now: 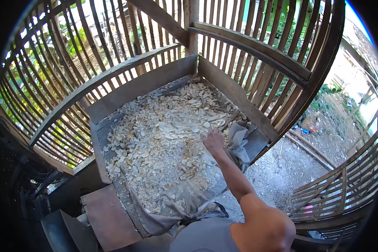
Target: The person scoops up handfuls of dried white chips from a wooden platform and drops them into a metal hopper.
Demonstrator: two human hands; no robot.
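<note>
A heap of pale, dry, flat chips (164,138) lies on grey cloth in a wooden bin, with finer crumbs mixed in toward the near side. My right hand (214,141) is at the heap's right side, its arm stretched forward over the near right corner. The fingers are curled down at the chips; what they hold, if anything, is too small to name. Just right of the hand, a bunched fold of grey cloth (238,143) rests on the bin's edge. My left hand is out of the picture.
Wooden boards (145,87) wall the bin's far sides, with a slatted wood fence (256,50) behind them. A brown flat panel (110,216) sits at the near left. Bare ground (287,172) and long poles (311,150) show beyond the right edge.
</note>
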